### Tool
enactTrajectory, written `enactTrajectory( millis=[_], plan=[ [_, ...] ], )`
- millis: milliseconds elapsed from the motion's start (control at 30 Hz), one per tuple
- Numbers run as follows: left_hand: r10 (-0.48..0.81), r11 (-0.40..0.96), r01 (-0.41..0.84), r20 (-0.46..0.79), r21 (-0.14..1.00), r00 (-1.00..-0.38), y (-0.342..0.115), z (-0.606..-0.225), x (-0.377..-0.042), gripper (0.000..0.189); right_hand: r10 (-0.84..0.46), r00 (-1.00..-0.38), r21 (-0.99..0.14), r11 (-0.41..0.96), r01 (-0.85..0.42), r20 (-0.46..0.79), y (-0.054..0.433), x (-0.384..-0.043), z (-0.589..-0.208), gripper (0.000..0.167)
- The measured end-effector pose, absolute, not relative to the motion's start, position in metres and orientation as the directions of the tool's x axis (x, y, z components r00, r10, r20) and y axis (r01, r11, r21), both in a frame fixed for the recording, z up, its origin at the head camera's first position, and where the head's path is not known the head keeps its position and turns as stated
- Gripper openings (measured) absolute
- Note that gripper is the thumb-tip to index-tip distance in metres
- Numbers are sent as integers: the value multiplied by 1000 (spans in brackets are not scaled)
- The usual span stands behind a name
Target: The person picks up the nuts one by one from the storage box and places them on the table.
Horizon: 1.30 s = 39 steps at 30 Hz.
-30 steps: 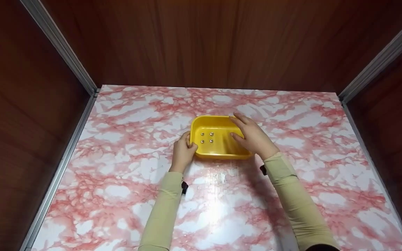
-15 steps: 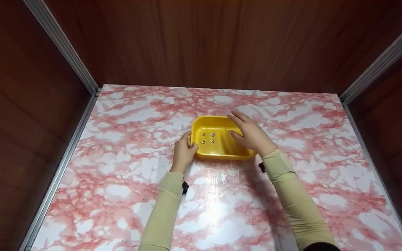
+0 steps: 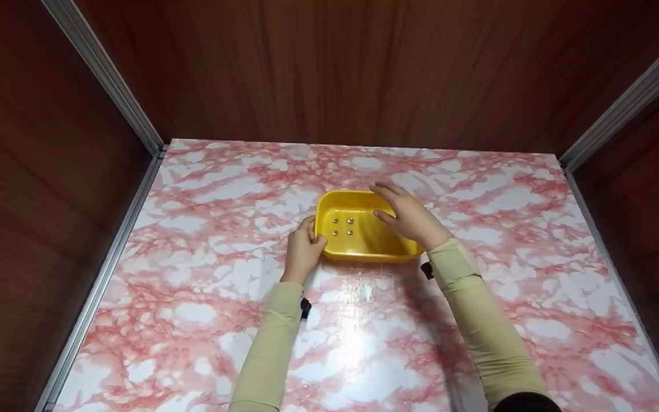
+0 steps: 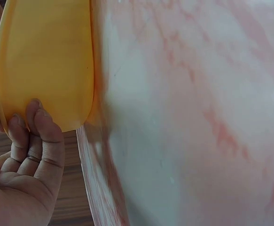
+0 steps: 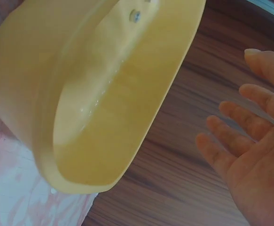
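Note:
A yellow plastic bin [image 3: 364,257] with rounded corners stands on the red-and-white marbled table. Several small shiny round metal pieces [image 3: 350,221] sit in a square pattern on the left part of its floor. My left hand [image 3: 302,250] grips the bin's left wall near the front corner, thumb on the inner side and fingers outside; the left wrist view shows the curled fingers [image 4: 45,125] against the yellow wall. My right hand [image 3: 414,217] hovers over the bin's right part, hiding its far right corner. Its fingers [image 5: 242,117] are spread and hold nothing, apart from the bin.
Dark wood-look panels [image 3: 329,74] enclose the table at the back and both sides. Grey metal rails [image 3: 103,74] run along the corners and side edges. The marbled tabletop [image 3: 203,343] is glossy, with a bright light reflection in front of the bin.
My right hand has shifted slightly left and away over the bin, so more of the bin's front right corner shows. The left hand keeps its hold; the bin stays in place.

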<state>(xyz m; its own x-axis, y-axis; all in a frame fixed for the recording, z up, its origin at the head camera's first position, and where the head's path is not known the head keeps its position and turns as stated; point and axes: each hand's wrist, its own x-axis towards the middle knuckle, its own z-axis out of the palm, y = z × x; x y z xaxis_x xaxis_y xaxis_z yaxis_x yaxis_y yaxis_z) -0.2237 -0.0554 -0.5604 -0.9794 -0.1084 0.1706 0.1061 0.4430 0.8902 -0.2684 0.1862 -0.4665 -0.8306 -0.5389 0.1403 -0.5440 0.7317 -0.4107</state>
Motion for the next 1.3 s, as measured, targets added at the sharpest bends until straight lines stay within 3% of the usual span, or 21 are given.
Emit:
enactTrajectory(
  millis=[300, 667, 1300],
  plan=[
    [-112, 435, 101, 165, 895, -980, -55, -562, -224, 56, -535, -836, -447, 724, -526, 117, 185, -272, -468, 55],
    [-108, 440, 107, 171, 892, -979, -55, -562, -225, 55, -529, -846, -653, 619, -437, 65, 189, -281, -470, 55],
    [-121, 458, 98, 171, 884, -978, -54, -563, -224, 52, -539, -841, -845, 469, -258, -42, 191, -296, -476, 57]
  ],
)
